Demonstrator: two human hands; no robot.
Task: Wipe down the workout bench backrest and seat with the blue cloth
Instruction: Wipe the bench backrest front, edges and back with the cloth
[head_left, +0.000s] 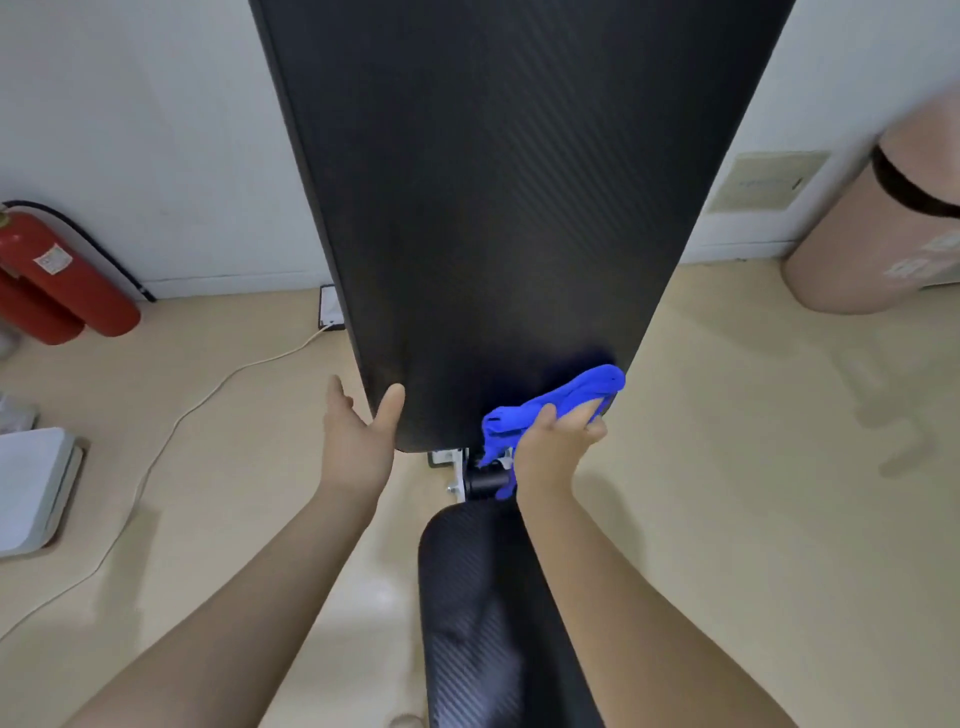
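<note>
Wiping backrest (498, 208) at its bottom right corner w/ blue cloth (556, 405), bunched in right hand (558, 447). Left hand (358, 441) spread wide, thumb over backrest's bottom left edge, prob. bracing it vs wipe pressure. Seat (478, 613) just below backrest, likely next.

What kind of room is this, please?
Probably a small home or office workout room: a black workout bench stands on a beige floor, red fire extinguishers lie by the white wall.
</note>
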